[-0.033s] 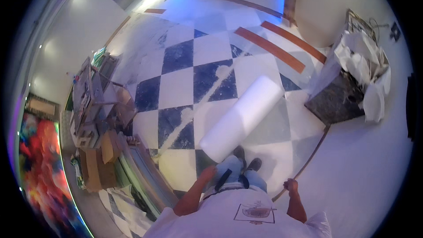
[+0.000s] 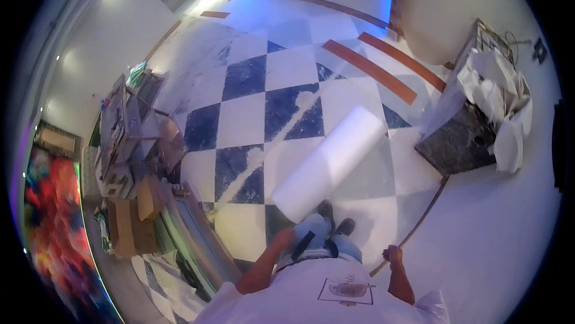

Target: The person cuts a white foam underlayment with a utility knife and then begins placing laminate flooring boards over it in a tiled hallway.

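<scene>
A large white roll (image 2: 329, 165) of smooth sheet material lies aslant over the checkered floor, its near end close to my feet. Beside my left thigh, just below that end, is my left hand (image 2: 284, 239); its fingers are hidden, so a grip on anything is not visible. My right hand (image 2: 392, 254) hangs out to the right with curled fingers, near the brown baseboard (image 2: 410, 232) along the wall. Whatever those fingers may hold is too small to make out. My forearms come from the white shirt (image 2: 299, 285).
Two reddish-brown planks (image 2: 374, 72) lie at the far right. A dark marbled box (image 2: 458, 141) with crumpled white sheets (image 2: 494, 81) stands against the right wall. At left are piled frames and panels (image 2: 135, 132), a cardboard box (image 2: 129, 231) and long boards (image 2: 194, 237).
The view has tipped slightly, so the far room sits a little lower. My hands and the white roll have hardly moved.
</scene>
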